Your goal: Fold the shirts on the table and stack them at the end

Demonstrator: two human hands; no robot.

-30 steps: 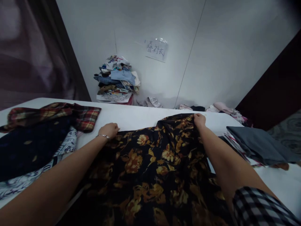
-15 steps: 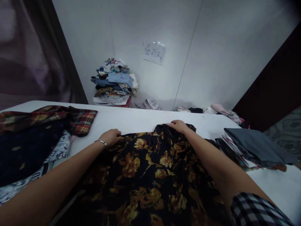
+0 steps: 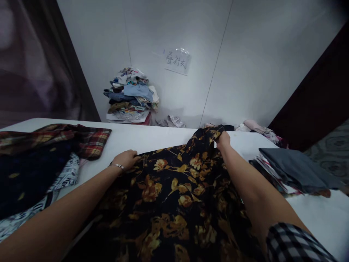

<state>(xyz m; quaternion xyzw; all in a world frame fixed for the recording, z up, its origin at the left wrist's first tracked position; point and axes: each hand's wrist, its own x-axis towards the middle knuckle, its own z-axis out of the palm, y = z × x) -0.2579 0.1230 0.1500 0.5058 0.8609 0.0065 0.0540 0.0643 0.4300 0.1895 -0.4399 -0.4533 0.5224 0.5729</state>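
Observation:
A black garment with orange and yellow flowers (image 3: 174, 196) is spread over the white table (image 3: 144, 137) in front of me. My left hand (image 3: 125, 159), with a silver bracelet at the wrist, is closed on the garment's far left edge. My right hand (image 3: 223, 140) grips the far right part and holds it bunched and lifted off the table. The fingertips of my right hand are partly hidden behind the cloth. The near end of the garment runs out of view at the bottom.
At the left lie a red plaid shirt (image 3: 95, 142) and a navy garment (image 3: 35, 174). A grey folded garment (image 3: 294, 167) tops a pile on the right. Behind the table rises a tall clothes stack (image 3: 133, 96), with a handwritten sign (image 3: 177, 62) on the wall.
My right hand has moved up and slightly right, raising the garment's far right part into a bunched peak. My left hand stays at the left edge.

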